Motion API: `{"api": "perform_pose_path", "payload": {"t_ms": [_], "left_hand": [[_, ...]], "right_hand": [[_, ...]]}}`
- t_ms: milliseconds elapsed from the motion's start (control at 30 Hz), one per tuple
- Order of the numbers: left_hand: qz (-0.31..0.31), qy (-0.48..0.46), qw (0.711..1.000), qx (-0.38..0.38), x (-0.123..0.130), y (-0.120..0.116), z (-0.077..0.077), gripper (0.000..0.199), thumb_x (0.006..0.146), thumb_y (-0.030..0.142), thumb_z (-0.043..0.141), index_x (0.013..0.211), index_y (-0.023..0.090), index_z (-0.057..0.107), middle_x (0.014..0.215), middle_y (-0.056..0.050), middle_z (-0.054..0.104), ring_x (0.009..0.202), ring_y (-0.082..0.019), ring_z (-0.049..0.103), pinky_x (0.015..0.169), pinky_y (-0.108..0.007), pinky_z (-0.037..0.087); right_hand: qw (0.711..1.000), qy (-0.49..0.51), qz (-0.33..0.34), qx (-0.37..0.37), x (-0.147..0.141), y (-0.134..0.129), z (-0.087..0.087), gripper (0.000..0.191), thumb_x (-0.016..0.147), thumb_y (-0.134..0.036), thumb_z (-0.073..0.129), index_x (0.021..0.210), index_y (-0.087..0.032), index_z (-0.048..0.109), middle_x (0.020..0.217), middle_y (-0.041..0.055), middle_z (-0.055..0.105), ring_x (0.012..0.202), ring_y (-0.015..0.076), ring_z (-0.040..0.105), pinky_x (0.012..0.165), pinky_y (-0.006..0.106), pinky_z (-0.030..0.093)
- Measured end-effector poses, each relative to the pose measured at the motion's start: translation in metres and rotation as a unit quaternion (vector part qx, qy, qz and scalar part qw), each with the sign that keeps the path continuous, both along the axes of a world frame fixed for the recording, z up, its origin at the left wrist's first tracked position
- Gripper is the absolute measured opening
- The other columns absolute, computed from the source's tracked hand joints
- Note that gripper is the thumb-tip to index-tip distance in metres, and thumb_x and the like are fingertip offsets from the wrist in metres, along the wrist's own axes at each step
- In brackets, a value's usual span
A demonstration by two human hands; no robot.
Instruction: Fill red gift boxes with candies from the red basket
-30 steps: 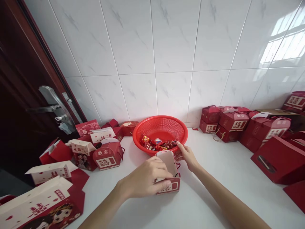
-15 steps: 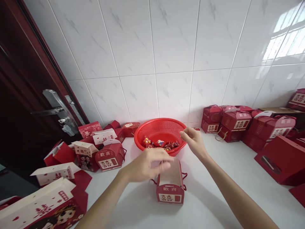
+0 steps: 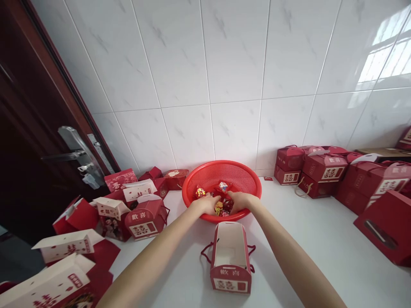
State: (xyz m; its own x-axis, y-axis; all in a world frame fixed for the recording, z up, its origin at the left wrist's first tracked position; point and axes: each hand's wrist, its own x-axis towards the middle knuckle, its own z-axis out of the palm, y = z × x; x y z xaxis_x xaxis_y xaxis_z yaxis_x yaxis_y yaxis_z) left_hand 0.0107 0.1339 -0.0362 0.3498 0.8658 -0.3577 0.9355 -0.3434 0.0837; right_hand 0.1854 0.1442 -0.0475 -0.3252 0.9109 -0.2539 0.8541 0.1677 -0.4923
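Note:
Both hands reach into a red plastic basket (image 3: 221, 164) that holds several wrapped candies (image 3: 221, 208). My left hand (image 3: 207, 204) is in the basket's left part, its fingers among the candies and partly hidden. On the other side of the candies, my right hand (image 3: 240, 202) has its fingers pointing inward and down; what its fingertips hold, if anything, is hidden. Directly in front of the basket stands an open red gift box (image 3: 230, 280) with a pale interior and dark red cord handles on both sides. No hand touches the box.
Red gift boxes (image 3: 144, 218) and open paper bags (image 3: 64, 246) crowd the left side. More closed boxes (image 3: 326, 171) are stacked at the right near the tiled wall. A larger red box (image 3: 385, 226) lies at the far right. A door with a metal handle (image 3: 77, 145) stands at the left.
Both hands have moved forward and down into the basket, the left from above the open box, the right from the basket's right rim. The view has shifted slightly.

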Motion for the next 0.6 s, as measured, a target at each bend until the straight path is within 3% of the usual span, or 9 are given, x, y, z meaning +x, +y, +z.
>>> {"api": "perform_pose_path", "payload": {"t_ms": [100,300,467,600], "left_hand": [[-0.003,-0.012,1.000,0.013,-0.001,0.002,-0.008,0.064,0.066,0.031,0.073,0.128,0.022,0.062,0.137,-0.020,0.056,0.109,-0.037,0.066,0.090,-0.042,0.053],[-0.033,-0.047,0.998,0.040,-0.001,0.001,-0.010,0.036,0.064,0.038,0.076,0.096,0.021,0.070,0.116,-0.015,0.065,0.105,-0.035,0.065,0.082,-0.037,0.053],[-0.029,-0.054,0.996,0.068,0.004,-0.012,-0.013,0.029,0.066,0.034,0.073,0.093,0.023,0.070,0.102,-0.010,0.072,0.096,-0.033,0.068,0.077,-0.035,0.052],[-0.016,-0.051,0.994,0.097,0.009,-0.026,-0.012,0.037,0.072,0.051,0.070,0.095,0.023,0.071,0.107,-0.013,0.073,0.103,-0.038,0.067,0.084,-0.042,0.052]], "right_hand": [[1.000,-0.019,-0.007,-0.001,-0.003,0.003,-0.005,0.075,0.043,-0.020,0.086,0.115,-0.027,0.068,0.096,0.0081,0.072,0.091,0.0349,0.068,0.065,0.037,0.051],[0.998,0.030,-0.012,0.045,-0.001,0.002,-0.011,0.035,0.046,-0.018,0.085,0.075,-0.024,0.066,0.084,0.0038,0.069,0.083,0.0286,0.067,0.063,0.032,0.046],[0.982,0.136,-0.039,0.122,0.001,-0.007,-0.017,0.024,0.056,-0.014,0.078,0.072,-0.022,0.061,0.082,0.0012,0.069,0.080,0.0219,0.064,0.063,0.028,0.043],[0.954,0.232,-0.086,0.171,0.005,-0.012,-0.022,0.011,0.067,-0.018,0.068,0.071,-0.022,0.058,0.080,0.0001,0.069,0.078,0.0185,0.063,0.067,0.027,0.044]]}}
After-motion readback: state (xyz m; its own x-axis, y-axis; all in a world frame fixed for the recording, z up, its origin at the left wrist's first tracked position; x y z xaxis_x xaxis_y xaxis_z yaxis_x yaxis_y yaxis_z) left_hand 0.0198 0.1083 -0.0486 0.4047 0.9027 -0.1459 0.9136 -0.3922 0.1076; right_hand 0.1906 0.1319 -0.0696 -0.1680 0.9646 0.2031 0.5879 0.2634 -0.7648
